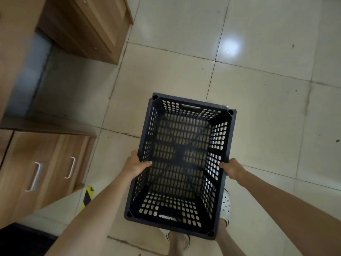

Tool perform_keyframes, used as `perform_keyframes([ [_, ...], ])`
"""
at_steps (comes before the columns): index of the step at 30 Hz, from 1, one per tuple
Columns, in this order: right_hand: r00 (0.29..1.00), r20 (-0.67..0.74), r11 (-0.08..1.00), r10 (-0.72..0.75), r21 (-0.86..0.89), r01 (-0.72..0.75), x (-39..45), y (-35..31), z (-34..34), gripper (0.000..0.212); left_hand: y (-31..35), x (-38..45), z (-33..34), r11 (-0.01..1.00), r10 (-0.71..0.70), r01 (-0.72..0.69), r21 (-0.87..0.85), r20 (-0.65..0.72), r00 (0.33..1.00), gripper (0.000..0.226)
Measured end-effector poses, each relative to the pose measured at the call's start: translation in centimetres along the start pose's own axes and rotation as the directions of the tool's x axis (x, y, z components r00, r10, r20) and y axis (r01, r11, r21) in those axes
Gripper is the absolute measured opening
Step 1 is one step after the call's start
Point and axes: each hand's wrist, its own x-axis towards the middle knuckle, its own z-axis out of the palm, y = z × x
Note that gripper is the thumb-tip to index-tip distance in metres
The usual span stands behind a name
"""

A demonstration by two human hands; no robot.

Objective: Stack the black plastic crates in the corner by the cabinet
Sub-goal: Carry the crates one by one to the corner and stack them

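Note:
An empty black plastic crate (181,163) with perforated walls and floor hangs upright in front of me, above the tiled floor. My left hand (135,164) grips its left long rim, with the fingers curled inside. On the opposite long rim, my right hand (233,169) holds on the same way. To the left stand two wooden cabinets: one with drawers and metal handles (46,169) near me, another (83,24) farther away. Between them lies a shaded floor corner (72,93) against a grey wall. No other crate is in view.
Pale floor tiles (258,61) stretch ahead and to the right. A yellow-and-black striped strip (87,197) lies on the floor by the near cabinet. My feet in white perforated shoes (226,204) show below the crate. A dark mat (22,239) lies at bottom left.

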Motion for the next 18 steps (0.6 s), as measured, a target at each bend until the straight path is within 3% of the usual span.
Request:
perform_keyframes([
  [5, 0.998, -0.011, 0.995, -0.055, -0.084, 0.054, -3.7, -0.9, -2.5, 0.023, 0.1, -4.8, -0.9, 0.997, -0.015, 0.015, 0.07, 0.003, 1.0, 0.065],
  [11, 0.987, -0.008, 0.966, -0.158, -0.207, 0.153, -10.9, -1.9, -6.3, 0.046, 0.1, -13.1, -3.6, 0.957, -0.024, 0.007, 0.289, 0.055, 0.998, 0.063],
  [18, 0.952, 0.081, 0.875, -0.295, -0.378, 0.303, -21.0, -3.5, -11.3, 0.042, 0.2, -24.0, -5.3, 0.932, -0.062, 0.064, 0.356, -0.017, 0.998, 0.061],
])
